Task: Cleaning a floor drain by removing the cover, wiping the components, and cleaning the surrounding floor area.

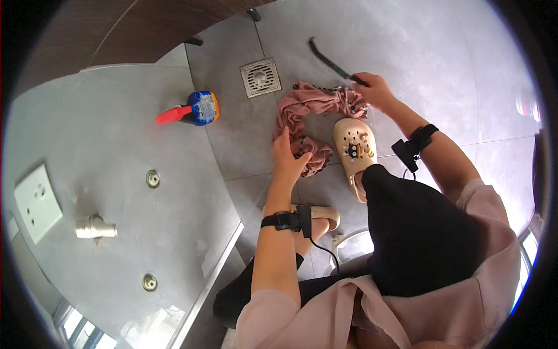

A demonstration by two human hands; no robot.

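My left hand [288,155] grips a crumpled dusty-pink cloth [301,104], with a bunched end showing between its thumb and fingers. The cloth has a dark edging and lies in a bent strip on the grey tiled floor. My right hand [377,92] holds a slim dark curved tool [329,63] by its near end, the bent tip pointing away from me. What the tip is made of is too blurred to tell. The cloth's other end touches or lies just under my right hand; the fingers hide the exact contact.
A metal floor drain [260,77] lies beyond the cloth. A blue bottle with a red trigger [205,108] stands by the left wall, which carries a pipe fitting [96,227] and a socket plate [38,204]. My beige clogs [355,131] and a white stool [355,246] are close by.
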